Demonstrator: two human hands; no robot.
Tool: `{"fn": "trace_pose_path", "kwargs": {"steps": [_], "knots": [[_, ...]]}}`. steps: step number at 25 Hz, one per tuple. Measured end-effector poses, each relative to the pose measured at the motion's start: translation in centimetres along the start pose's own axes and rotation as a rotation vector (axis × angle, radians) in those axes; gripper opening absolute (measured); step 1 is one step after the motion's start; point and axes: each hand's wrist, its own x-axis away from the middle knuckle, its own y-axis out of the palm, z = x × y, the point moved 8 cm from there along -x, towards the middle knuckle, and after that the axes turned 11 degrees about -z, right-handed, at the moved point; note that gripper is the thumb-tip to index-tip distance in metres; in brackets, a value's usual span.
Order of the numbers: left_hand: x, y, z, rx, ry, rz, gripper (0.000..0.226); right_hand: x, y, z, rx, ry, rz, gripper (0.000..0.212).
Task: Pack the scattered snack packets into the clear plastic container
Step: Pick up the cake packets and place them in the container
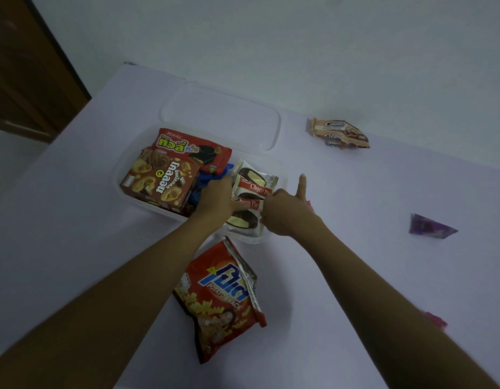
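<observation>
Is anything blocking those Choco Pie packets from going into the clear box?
Nothing visible does: the left hand and right hand hold the Choco Pie packets already at the clear container's open end, beside the brown box.

choco pie packets (253, 189) in container (122, 175); lid (223, 113) behind; potato snack bag (223, 299) before.

table (355, 276) | clear container (271, 164) | lid (220, 116) | red potato-snack bag (223, 301) | tan cookie packet (340, 133) | purple packet (431, 227)
</observation>
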Motion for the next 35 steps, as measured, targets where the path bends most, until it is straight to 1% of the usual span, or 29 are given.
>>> {"fn": "trace_pose_path", "kwargs": {"steps": [1,3,5,6,7,8,9,10,12,14,20,23,24,26,29,31,32,33,34,35], "knots": [[-0.2,0.1,0.1,-0.014,0.012,0.007,0.054,0.1,-0.6,0.2,-0.014,-0.010,0.044,0.024],[-0.6,0.1,0.2,-0.030,0.012,0.026,0.043,0.7,-2.2,1.1,-0.052,-0.011,0.183,0.030],[-1.0,0.0,0.1,-0.033,-0.023,0.043,0.030,1.4,-3.6,2.6,-0.151,0.001,0.396,0.028],[-1.1,0.1,0.1,-0.022,-0.045,0.039,0.029,2.0,-4.0,3.5,-0.245,0.015,0.531,0.023],[-1.2,0.2,0.2,-0.005,-0.065,0.022,0.034,2.6,-4.0,4.5,-0.363,0.047,0.631,0.022],[-1.3,0.5,0.3,0.013,-0.089,-0.010,0.040,2.8,-3.5,5.3,-0.495,0.085,0.663,0.024],[-1.4,0.7,0.4,0.031,-0.108,-0.040,0.045,2.7,-2.8,5.9,-0.626,0.116,0.638,0.027],[-1.6,0.9,0.5,0.047,-0.125,-0.063,0.047,2.2,-2.0,6.2,-0.750,0.140,0.572,0.031],[-2.0,0.8,0.6,0.075,-0.153,-0.081,0.045,1.4,-0.8,6.7,-0.977,0.164,0.460,0.034],[-2.2,0.6,0.7,0.083,-0.160,-0.073,0.041,1.2,-0.6,7.2,-1.112,0.160,0.446,0.036],[-1.7,1.1,1.4,0.133,-0.130,-0.082,0.040,1.1,-0.1,7.3,-1.154,0.164,0.410,0.037],[-1.4,1.1,1.5,0.103,-0.086,-0.044,0.045,1.7,-0.3,8.0,-1.134,0.150,0.393,0.037],[-1.2,1.0,1.5,0.070,-0.070,-0.030,0.047,2.4,-0.5,8.6,-1.145,0.158,0.415,0.036],[-0.7,0.8,2.0,0.006,-0.048,-0.011,0.050,4.3,-0.6,10.6,-1.115,0.198,0.512,0.034],[0.3,0.3,3.5,-0.085,-0.002,0.033,0.052,7.9,0.5,13.6,-1.005,0.291,0.644,0.031],[1.2,-0.1,5.3,-0.148,0.039,0.124,0.051,11.1,2.3,15.5,-0.980,0.369,0.730,0.030],[1.8,-0.2,6.8,-0.148,0.092,0.192,0.048,12.8,3.4,16.4,-0.951,0.430,0.775,0.029],[2.6,0.1,8.8,-0.131,0.181,0.251,0.044,14.8,4.8,17.3,-0.911,0.514,0.805,0.030],[3.4,0.8,11.0,-0.113,0.289,0.289,0.040,16.4,6.5,18.0,-0.867,0.620,0.802,0.032],[3.9,2.0,13.1,-0.097,0.390,0.292,0.036,17.9,8.5,18.5,-0.834,0.752,0.755,0.036]]}}
